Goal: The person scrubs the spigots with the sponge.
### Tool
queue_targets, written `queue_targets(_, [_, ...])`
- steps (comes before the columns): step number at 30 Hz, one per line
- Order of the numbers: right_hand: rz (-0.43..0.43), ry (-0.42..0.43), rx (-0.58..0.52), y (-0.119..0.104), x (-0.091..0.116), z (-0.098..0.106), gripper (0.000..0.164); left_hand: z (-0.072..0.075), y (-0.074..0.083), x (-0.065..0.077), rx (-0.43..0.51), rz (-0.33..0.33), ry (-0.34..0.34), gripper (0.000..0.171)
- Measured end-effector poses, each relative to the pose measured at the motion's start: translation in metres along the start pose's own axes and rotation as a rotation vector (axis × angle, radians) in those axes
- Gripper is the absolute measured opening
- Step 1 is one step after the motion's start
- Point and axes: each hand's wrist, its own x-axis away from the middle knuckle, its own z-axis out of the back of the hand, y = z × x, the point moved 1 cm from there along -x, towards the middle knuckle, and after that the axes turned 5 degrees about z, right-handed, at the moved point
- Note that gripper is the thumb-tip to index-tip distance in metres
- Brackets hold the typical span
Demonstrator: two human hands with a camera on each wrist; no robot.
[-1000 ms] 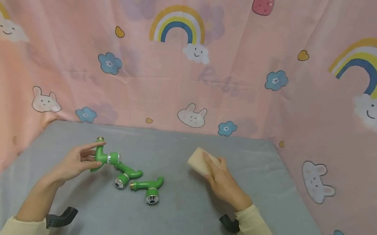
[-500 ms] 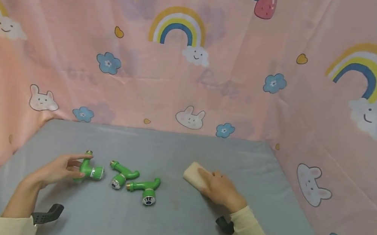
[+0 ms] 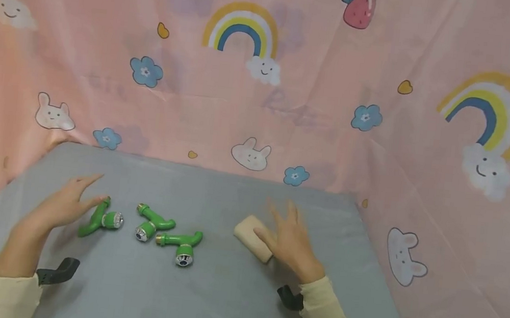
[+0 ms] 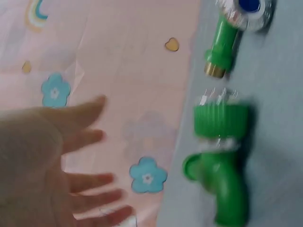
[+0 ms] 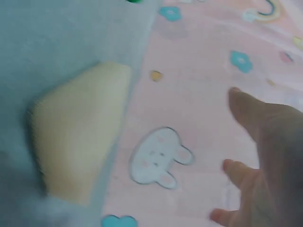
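My left hand (image 3: 64, 204) is spread just above and beside a green faucet (image 3: 99, 220), holding nothing. In the left wrist view that faucet (image 4: 222, 156) lies apart from the splayed fingers (image 4: 97, 198). Two more green faucets with brass threads and silver-capped knobs, a middle one (image 3: 152, 222) and a right one (image 3: 184, 244), lie close together to its right. On the right, a cream sponge-like block (image 3: 252, 236) rests on the cloth. My right hand (image 3: 294, 239) is spread at its right side, thumb overlapping the block in the head view. The right wrist view shows the block (image 5: 83, 135) separate from the fingers.
A grey cloth (image 3: 214, 298) covers the table. Pink printed curtain (image 3: 212, 124) closes off the back and both sides. Each wrist carries a black mount, one on the left (image 3: 58, 272) and one on the right (image 3: 289, 298).
The left hand set its faucet down left of the other two and let go. The right hand lowered the cream block, released it, and its fingers spread. The head view shifted slightly.
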Motion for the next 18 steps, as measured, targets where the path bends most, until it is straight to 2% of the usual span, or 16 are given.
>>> queue_targets(3, [-0.021, 0.07, 0.008, -0.005, -0.008, 0.007, 0.083, -0.009, 0.008, -0.004, -0.043, -0.006, 0.103, 0.072])
queue_targets(5, [-0.043, 0.068, 0.009, -0.007, -0.012, 0.012, 0.086, -0.022, 0.013, -0.003, -0.072, -0.015, 0.161, 0.076])
queue_targets(7, [-0.058, 0.052, 0.001, -0.008, -0.015, 0.016, 0.087, -0.034, 0.018, -0.001, -0.085, -0.015, 0.191, 0.08])
queue_targets(11, [-0.08, 0.018, 0.0, -0.008, -0.015, 0.02, 0.089, -0.047, 0.027, 0.001, -0.085, -0.016, 0.209, 0.082])
queue_targets(18, [-0.075, -0.003, -0.03, -0.008, -0.015, 0.02, 0.089, -0.049, 0.036, 0.002, -0.074, -0.004, 0.196, 0.08])
